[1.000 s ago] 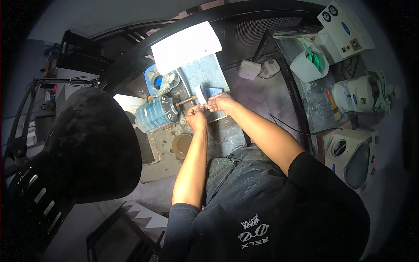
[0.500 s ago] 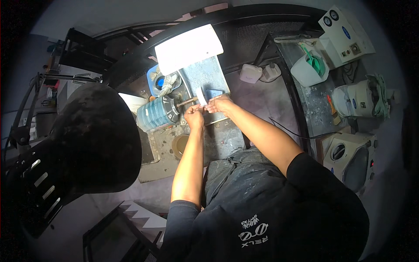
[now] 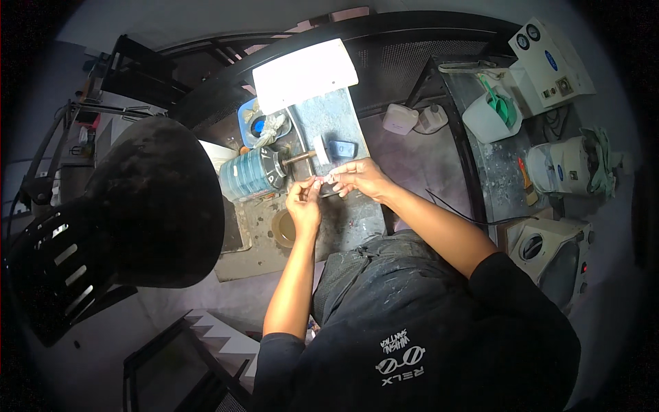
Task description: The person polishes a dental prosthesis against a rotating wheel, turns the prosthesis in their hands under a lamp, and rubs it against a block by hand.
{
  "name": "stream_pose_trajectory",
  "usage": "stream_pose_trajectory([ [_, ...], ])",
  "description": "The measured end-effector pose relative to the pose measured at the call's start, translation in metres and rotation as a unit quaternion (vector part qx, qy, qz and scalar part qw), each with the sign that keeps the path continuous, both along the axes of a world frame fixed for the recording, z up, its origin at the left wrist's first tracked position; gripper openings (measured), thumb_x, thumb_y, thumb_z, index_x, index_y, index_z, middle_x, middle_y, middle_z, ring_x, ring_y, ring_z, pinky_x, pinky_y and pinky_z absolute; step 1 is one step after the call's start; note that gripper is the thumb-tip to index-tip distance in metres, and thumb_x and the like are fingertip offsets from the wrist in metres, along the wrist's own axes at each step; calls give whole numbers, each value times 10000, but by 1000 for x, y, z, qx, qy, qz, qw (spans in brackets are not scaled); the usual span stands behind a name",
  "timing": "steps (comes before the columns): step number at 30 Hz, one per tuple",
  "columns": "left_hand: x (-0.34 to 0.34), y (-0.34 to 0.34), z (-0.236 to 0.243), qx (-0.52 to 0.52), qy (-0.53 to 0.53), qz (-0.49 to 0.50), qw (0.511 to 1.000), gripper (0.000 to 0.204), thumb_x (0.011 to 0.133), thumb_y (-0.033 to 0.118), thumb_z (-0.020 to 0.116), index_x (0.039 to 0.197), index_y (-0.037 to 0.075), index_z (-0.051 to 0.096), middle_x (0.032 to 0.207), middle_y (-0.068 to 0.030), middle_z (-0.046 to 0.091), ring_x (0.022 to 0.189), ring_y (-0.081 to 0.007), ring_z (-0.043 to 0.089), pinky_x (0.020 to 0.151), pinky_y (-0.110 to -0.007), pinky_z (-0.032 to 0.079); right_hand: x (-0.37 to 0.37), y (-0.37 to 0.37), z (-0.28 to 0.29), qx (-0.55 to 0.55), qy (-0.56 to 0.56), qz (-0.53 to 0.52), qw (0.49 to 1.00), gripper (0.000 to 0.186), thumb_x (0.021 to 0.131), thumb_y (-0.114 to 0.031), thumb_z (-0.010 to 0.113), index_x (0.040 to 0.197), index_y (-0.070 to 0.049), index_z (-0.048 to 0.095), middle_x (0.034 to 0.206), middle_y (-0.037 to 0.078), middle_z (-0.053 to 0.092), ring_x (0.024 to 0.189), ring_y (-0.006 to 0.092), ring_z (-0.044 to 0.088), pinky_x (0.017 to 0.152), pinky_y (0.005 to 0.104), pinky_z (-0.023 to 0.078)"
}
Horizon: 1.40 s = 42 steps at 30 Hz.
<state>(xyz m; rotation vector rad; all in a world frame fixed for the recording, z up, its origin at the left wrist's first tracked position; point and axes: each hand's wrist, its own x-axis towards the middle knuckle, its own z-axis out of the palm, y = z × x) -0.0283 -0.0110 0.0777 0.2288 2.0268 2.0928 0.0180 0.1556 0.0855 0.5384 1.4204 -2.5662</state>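
Between my two hands is a small pink piece (image 3: 321,180), too small for its kind to be told. My left hand (image 3: 303,206) pinches its left end with thumb and fingers. On its right side, the fingers of my right hand (image 3: 362,180) are closed around the other end. Just beyond the piece, a white polishing wheel (image 3: 320,149) sits on the shaft (image 3: 298,158) of a blue-green bench motor (image 3: 248,174); both hands are apart from the wheel. Right of the wheel lies a small blue box (image 3: 342,149).
A black lamp (image 3: 158,199) looms at the left. Behind the wheel is a white hood (image 3: 305,75), with a blue basin (image 3: 244,115) beside it. A brown bowl (image 3: 282,226) sits near my left forearm. To the right stand a white bucket (image 3: 486,123) with a green scoop and several machines.
Both hands have drawn back from the wheel toward my body, bringing the pink piece into view. My right hand has also shifted right. The view has moved slightly.
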Motion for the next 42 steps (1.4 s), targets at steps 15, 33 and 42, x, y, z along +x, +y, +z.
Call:
stream_pose_trajectory([
  [15, 39, -44, -11, -350, 107, 149, 919, 208, 737, -37, 567, 942, -49, 602, 830, -153, 655, 748, -188, 637, 694, -288, 492, 12, 42, -51, 565, 15, 84, 821, 217, 781, -209, 666, 876, -14, 664, 822, 160, 662, 698, 281, 644, 667, 359, 507],
  [33, 4, -88, -86, -604, -24, -38, 795, 207, 748, 96, 543, 906, 20, 653, 928, -262, 611, 902, -400, 585, 818, -444, 459, 74, 89, -28, 556, -17, 60, 829, 255, 763, -152, 638, 966, 1, 633, 947, 145, 655, 914, 314, 613, 832, 370, 472],
  [42, 10, -76, -49, -510, -48, -34, 858, 205, 741, 97, 543, 877, -9, 655, 883, -247, 627, 890, -385, 599, 795, -431, 465, 85, 91, -28, 532, -15, 71, 844, 242, 764, -151, 636, 952, 0, 637, 943, 152, 655, 889, 296, 627, 803, 352, 485],
])
